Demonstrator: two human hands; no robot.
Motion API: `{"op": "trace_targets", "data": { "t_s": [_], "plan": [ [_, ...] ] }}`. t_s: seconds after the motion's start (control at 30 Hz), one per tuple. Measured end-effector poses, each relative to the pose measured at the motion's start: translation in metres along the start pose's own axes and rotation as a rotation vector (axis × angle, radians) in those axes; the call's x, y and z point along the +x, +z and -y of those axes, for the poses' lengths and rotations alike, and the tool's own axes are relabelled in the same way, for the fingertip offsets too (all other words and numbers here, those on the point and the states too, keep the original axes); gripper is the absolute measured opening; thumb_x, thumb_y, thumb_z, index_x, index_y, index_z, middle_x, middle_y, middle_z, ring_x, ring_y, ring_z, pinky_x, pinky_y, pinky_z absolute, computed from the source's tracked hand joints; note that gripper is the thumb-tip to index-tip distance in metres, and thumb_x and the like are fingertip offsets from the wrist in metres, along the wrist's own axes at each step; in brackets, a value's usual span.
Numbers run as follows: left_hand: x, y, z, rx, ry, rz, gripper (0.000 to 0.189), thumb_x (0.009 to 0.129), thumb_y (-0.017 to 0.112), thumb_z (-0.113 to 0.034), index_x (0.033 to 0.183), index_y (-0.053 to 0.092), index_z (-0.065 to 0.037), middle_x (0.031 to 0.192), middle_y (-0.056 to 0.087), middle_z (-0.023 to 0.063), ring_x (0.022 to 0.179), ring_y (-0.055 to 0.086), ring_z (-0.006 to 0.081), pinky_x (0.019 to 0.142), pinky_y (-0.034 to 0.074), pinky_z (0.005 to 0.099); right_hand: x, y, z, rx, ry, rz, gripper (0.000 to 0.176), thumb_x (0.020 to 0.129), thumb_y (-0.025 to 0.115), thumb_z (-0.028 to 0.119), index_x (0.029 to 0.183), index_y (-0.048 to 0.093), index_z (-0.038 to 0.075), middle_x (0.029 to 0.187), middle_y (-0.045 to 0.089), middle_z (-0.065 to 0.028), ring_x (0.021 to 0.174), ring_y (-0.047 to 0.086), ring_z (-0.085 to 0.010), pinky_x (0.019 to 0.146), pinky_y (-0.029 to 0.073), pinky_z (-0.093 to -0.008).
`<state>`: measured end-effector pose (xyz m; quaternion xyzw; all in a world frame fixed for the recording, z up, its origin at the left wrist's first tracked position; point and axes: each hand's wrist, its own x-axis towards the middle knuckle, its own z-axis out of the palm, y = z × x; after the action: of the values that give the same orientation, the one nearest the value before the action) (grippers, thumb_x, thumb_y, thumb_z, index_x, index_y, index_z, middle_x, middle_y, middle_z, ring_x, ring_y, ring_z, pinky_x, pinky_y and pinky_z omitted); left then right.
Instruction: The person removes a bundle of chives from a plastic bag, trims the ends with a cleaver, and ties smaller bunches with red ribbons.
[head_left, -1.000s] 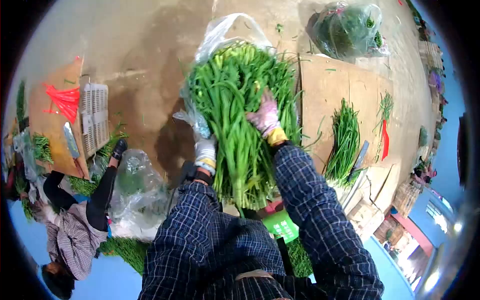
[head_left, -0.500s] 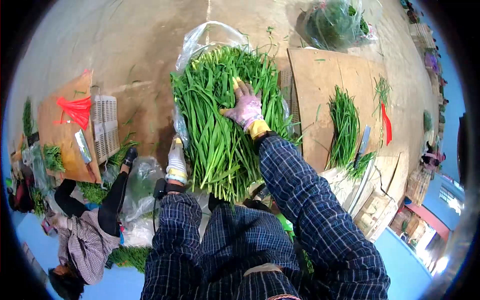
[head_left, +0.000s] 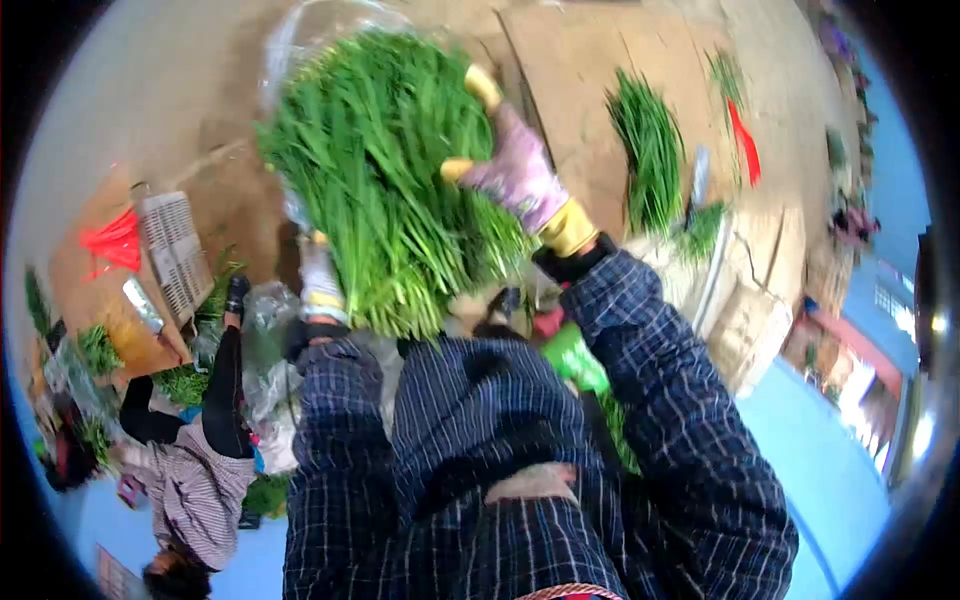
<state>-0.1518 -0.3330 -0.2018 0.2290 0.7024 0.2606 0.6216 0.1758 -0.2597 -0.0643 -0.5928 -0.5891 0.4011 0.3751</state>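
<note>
A big pile of garlic chives (head_left: 370, 180), long flat green leaves with paler cut ends toward me, lies in a clear plastic bag (head_left: 285, 50) in front of me. My right hand (head_left: 515, 175), in a pink glove with yellow fingertips, is over the pile's right edge. Its thumb and fingers are spread and hold nothing. At the pile's lower left side is my left hand (head_left: 320, 280), in a whitish glove with yellow. Its fingers are blurred and partly hidden against the bag, so their grip does not show.
Right of the pile, a wooden board (head_left: 580, 90) carries a chive bundle (head_left: 650, 150), a knife (head_left: 698, 185) and red strips (head_left: 744, 145). At left, another person (head_left: 200, 470) sits by a board with red ties (head_left: 115, 240) and a white plastic crate (head_left: 175, 240).
The whole view has shifted, so the pile appears farther up and left. My right hand has moved from the middle of the leaves to their right edge, fingers spread. My left hand stays beside the pile.
</note>
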Motion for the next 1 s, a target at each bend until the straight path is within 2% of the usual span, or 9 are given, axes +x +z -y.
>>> {"op": "trace_targets", "data": {
  "t_s": [0.23,0.47,0.57,0.6,0.63,0.7,0.77,0.9,1.0],
  "plan": [
    [0.019,-0.020,0.016,-0.101,-0.082,-0.054,0.050,0.088,0.050,-0.043,0.126,0.042,-0.012,0.113,0.054,0.0126,0.094,0.057,0.0269,0.077,0.051,0.0362,-0.167,-0.122,-0.015,0.255,0.344,-0.415,0.079,0.069,0.066,-0.005,0.138,0.031,0.009,0.128,0.048,-0.0089,0.121,0.043,-0.0208,0.105,0.030,-0.0334],
    [0.026,-0.028,0.004,0.031,-0.165,-0.211,0.053,0.092,0.041,-0.043,0.124,0.047,-0.001,0.115,0.058,0.0137,0.094,0.060,0.0276,0.079,0.051,0.0368,-0.362,-0.137,-0.087,0.158,0.727,-0.608,0.073,0.073,0.067,-0.001,0.137,0.032,0.005,0.125,0.049,-0.0109,0.116,0.046,-0.0219,0.098,0.036,-0.0321],
    [-0.011,0.001,-0.018,0.161,0.065,-0.159,0.056,0.090,0.047,-0.046,0.128,0.040,-0.005,0.111,0.055,0.0117,0.092,0.056,0.0253,0.077,0.046,0.0349,-0.431,-0.128,-0.127,0.196,0.871,-0.720,0.075,0.074,0.070,0.003,0.137,0.029,0.003,0.118,0.053,-0.0116,0.108,0.050,-0.0226,0.093,0.040,-0.0326],
    [0.031,-0.043,0.007,0.282,0.144,-0.212,0.056,0.089,0.050,-0.045,0.123,0.044,-0.001,0.109,0.056,0.0101,0.085,0.054,0.0219,0.074,0.045,0.0315,-0.445,-0.123,-0.142,0.212,0.929,-0.804,0.075,0.074,0.070,0.004,0.137,0.027,0.003,0.116,0.053,-0.0129,0.106,0.051,-0.0228,0.091,0.041,-0.0320],
    [-0.037,0.029,-0.039,0.318,0.005,-0.400,0.057,0.086,0.056,-0.042,0.122,0.045,0.000,0.110,0.055,0.0097,0.086,0.052,0.0210,0.077,0.044,0.0317,-0.455,-0.118,-0.155,0.230,0.987,-0.886,0.076,0.075,0.070,0.004,0.137,0.026,0.003,0.115,0.053,-0.0143,0.103,0.052,-0.0230,0.089,0.043,-0.0314],
    [-0.066,0.059,-0.052,0.394,0.266,-0.475,0.057,0.085,0.059,-0.038,0.123,0.045,0.002,0.116,0.052,0.0104,0.093,0.050,0.0219,0.083,0.042,0.0315,-0.446,-0.130,-0.160,0.084,1.208,-0.726,0.080,0.075,0.070,0.013,0.138,0.022,0.000,0.123,0.047,-0.0209,0.102,0.053,-0.0236,0.085,0.043,-0.0303],
    [-0.081,0.055,-0.041,0.445,0.578,-0.379,0.059,0.086,0.060,-0.029,0.132,0.037,0.000,0.128,0.046,0.0163,0.104,0.051,0.0265,0.087,0.043,0.0366,-0.460,-0.115,-0.225,-0.091,1.218,-0.788,0.081,0.073,0.073,0.024,0.133,0.026,-0.004,0.106,0.058,-0.0192,0.087,0.058,-0.0227,0.076,0.046,-0.0318],
    [-0.179,0.139,-0.009,0.405,0.800,-0.292,0.045,0.084,0.059,-0.010,0.127,0.045,-0.001,0.124,0.051,0.0109,0.106,0.050,0.0219,0.094,0.038,0.0343,-0.434,-0.089,-0.358,-0.232,1.332,-0.697,0.058,0.072,0.074,0.025,0.113,0.043,-0.002,0.092,0.061,-0.0175,0.077,0.059,-0.0278,0.068,0.047,-0.0383],
    [-0.215,0.172,0.053,0.643,0.684,-0.007,0.048,0.082,0.059,-0.007,0.127,0.044,0.000,0.125,0.051,0.0095,0.110,0.048,0.0219,0.098,0.035,0.0344,-0.420,-0.071,-0.414,-0.421,1.397,-0.643,0.038,0.077,0.068,0.031,0.095,0.057,-0.001,0.086,0.063,-0.0160,0.075,0.061,-0.0313,0.067,0.048,-0.0411]
  ]
}}
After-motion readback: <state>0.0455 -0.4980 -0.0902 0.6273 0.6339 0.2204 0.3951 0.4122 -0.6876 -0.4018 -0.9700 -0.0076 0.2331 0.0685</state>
